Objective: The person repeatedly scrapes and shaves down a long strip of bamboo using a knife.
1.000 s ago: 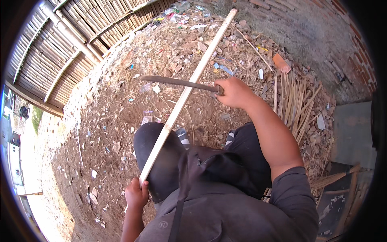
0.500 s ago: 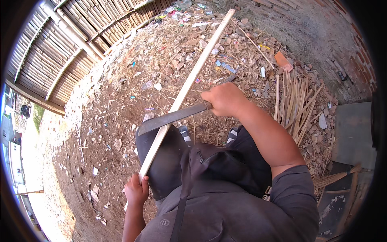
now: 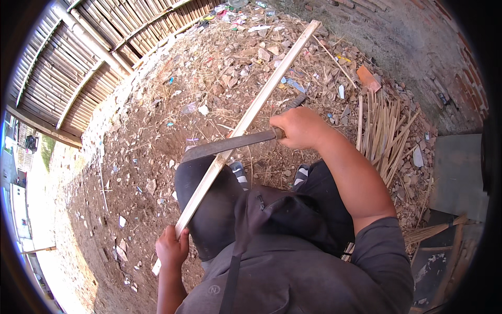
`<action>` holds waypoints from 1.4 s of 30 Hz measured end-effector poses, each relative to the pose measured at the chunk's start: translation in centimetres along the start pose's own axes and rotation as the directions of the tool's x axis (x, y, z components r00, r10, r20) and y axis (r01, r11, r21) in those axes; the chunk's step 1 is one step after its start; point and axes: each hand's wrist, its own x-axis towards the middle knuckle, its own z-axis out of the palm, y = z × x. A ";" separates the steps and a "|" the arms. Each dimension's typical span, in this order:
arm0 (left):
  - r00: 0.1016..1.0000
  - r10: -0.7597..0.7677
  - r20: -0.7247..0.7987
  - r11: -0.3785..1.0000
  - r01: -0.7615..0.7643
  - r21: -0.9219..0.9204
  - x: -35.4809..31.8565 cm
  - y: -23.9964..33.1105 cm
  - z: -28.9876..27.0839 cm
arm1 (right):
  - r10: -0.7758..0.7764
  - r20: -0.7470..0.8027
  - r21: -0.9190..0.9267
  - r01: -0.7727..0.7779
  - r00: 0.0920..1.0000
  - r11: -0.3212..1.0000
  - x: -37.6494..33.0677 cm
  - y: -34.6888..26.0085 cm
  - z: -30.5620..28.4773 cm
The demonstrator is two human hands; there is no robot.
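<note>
A long pale strip of split bamboo or wood (image 3: pixel 265 93) runs slantwise from the lower left to the upper right, passing over my left thigh. Near its lower end my left hand (image 3: pixel 172 245) is closed around it, and a short stub sticks out beyond the fist. My right hand (image 3: pixel 300 129) grips the handle of a machete (image 3: pixel 235 144). The dark blade points left and lies across the strip just beyond my left knee. Part of the handle shows past my right fist.
A bundle of thin split strips (image 3: pixel 384 133) lies on the rubble to the right, beside an orange brick piece (image 3: pixel 368 78). A bamboo fence (image 3: pixel 63 73) stands at the far left and a brick wall (image 3: pixel 402 47) at the far right. A grey panel (image 3: pixel 460 172) leans farther right.
The strip's far end has shifted right and slightly nearer, and its near end has slid lower left. My right hand and the machete have moved slightly right and up along the strip.
</note>
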 end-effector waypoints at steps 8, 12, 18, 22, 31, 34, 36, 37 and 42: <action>0.999 -0.026 -0.041 0.997 0.022 -0.075 -0.7 -0.6 2.6 | 0.138 0.030 0.408 -0.138 0.990 0.902 1.3 2.0 1.9; 0.998 -0.055 0.003 0.987 0.055 -0.150 -1.7 -0.5 2.5 | -0.077 -0.062 -0.025 0.075 0.995 0.997 1.2 -3.0 0.3; 0.999 0.015 -0.052 0.998 -0.019 -0.059 0.6 1.5 1.2 | 0.217 0.041 0.363 -0.217 0.975 0.906 1.9 2.6 1.8; 1.000 0.001 -0.023 1.000 -0.001 -0.027 0.2 1.8 0.1 | 0.173 0.015 0.195 -0.172 0.985 0.966 1.6 0.0 1.3; 0.996 0.002 -0.092 0.999 -0.006 -0.052 0.2 0.8 2.2 | 0.364 -0.086 0.279 -0.328 0.927 0.903 1.6 3.5 1.1; 0.998 0.001 -0.062 1.000 -0.002 -0.022 0.2 1.3 1.2 | 0.356 -0.171 0.302 -0.295 0.919 0.907 1.1 2.3 1.1; 0.999 -0.011 -0.045 1.000 0.010 -0.030 0.3 1.7 0.8 | 0.186 -0.157 0.180 -0.157 0.970 0.971 1.1 1.0 1.5; 0.999 -0.024 -0.023 0.999 0.023 -0.042 0.2 1.8 0.7 | 0.016 -0.116 0.057 -0.009 0.993 0.998 1.0 0.2 1.7; 0.999 -0.041 -0.022 0.996 0.039 -0.079 -0.4 1.0 1.8 | 0.288 0.058 0.518 -0.276 0.956 0.810 1.8 3.3 2.4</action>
